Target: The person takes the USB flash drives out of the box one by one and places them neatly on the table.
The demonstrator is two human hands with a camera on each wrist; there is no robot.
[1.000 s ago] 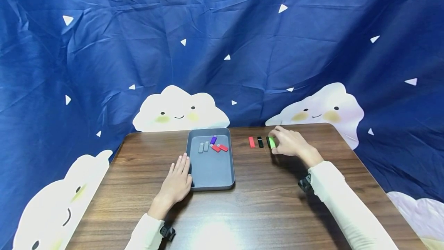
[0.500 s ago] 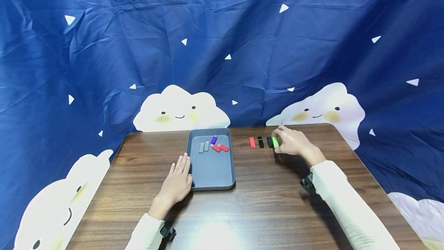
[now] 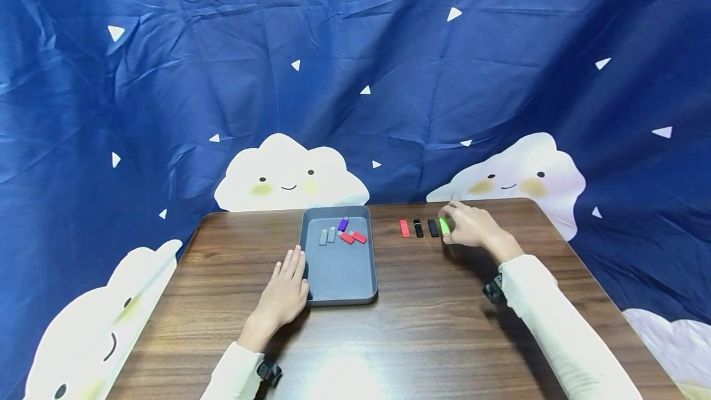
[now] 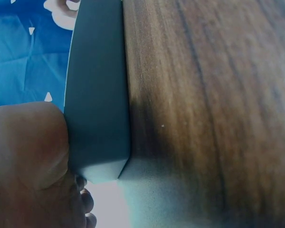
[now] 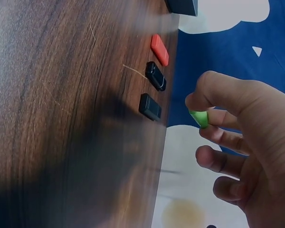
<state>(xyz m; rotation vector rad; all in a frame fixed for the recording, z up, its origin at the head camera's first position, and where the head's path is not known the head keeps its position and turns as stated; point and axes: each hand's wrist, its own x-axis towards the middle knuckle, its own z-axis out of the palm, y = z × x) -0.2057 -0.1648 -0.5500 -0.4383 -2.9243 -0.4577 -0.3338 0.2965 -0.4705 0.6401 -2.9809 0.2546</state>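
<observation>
My right hand (image 3: pixel 469 226) pinches a bright green USB stick (image 5: pixel 199 118) between thumb and fingertips, over the table's far right part. Left of it lie a black USB stick (image 3: pixel 433 228), a second black one with a light band (image 3: pixel 418 228) and a red one (image 3: pixel 404 228), side by side in a row. My left hand (image 3: pixel 285 289) lies with straight fingers along the left side of a grey tray (image 3: pixel 339 297). Inside the tray are two grey USB sticks (image 3: pixel 323 237), a purple one (image 3: pixel 343 224) and two red ones (image 3: pixel 358 237).
The brown wooden table (image 3: pixel 433 332) ends at its far edge just behind the tray and the row. A blue curtain (image 3: pixel 389 48) with white clouds hangs behind it. In the left wrist view the tray's side wall (image 4: pixel 97 90) stands against the tabletop.
My right hand has moved slightly right with the green stick, away from the nearest black stick, which now shows fully. My left hand has stayed at the tray.
</observation>
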